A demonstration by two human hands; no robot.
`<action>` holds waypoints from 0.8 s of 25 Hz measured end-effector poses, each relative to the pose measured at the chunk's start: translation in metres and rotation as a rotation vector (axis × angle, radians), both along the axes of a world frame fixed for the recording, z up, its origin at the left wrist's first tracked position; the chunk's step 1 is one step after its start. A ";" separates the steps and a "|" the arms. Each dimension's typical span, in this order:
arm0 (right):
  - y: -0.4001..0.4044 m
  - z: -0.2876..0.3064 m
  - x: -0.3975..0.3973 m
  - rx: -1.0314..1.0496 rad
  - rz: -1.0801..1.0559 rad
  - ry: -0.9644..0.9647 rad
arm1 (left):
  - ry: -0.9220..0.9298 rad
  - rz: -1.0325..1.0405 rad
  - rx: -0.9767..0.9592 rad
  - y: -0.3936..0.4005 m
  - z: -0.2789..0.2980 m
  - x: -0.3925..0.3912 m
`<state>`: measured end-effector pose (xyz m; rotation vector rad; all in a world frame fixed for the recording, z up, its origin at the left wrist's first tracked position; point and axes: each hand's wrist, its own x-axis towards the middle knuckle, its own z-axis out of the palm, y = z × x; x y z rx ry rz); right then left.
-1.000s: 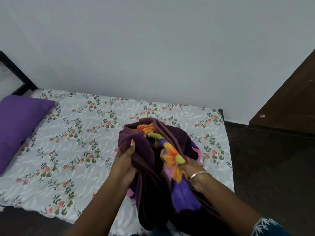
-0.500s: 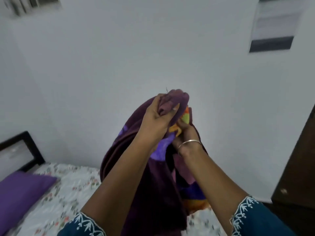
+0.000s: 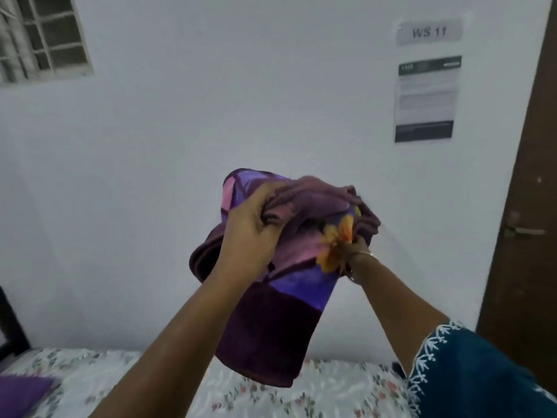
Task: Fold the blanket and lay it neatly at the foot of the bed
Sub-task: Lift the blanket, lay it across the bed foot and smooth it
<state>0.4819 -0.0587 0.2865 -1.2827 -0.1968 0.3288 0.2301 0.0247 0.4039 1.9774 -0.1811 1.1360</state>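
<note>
The blanket point(image 3: 280, 285) hung bunched mid-frame above the bed point(image 3: 325, 390), its top gripped by the left hand point(image 3: 250, 233) and pinched by the right hand point(image 3: 352, 247), so folding and laying seemed unfinished.

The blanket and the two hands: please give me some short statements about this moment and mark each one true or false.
1. The blanket is held up in the air above the bed. True.
2. Only one hand holds the blanket. False: the left hand and the right hand both grip it near its top.
3. The blanket lies folded flat at the foot of the bed. False: it hangs bunched from the hands, not yet laid down.
4. A purple pillow lies on the bed at the lower left. True.
5. The sign on the wall reads "WS 11". True.
6. The door stands on the left of the view. False: it is on the right edge.
</note>
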 end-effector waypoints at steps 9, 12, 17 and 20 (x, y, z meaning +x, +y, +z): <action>-0.080 -0.236 -0.178 0.173 0.072 0.836 | 0.742 0.077 0.064 -0.075 -0.308 -0.045; -0.115 -0.254 -0.225 0.153 0.146 0.919 | 0.900 0.036 0.021 -0.091 -0.353 -0.080; -0.152 -0.248 -0.292 0.050 0.206 0.962 | 0.915 0.022 0.063 -0.123 -0.380 -0.108; -0.158 -0.256 -0.305 -0.015 0.161 0.988 | 0.954 0.010 -0.001 -0.139 -0.377 -0.121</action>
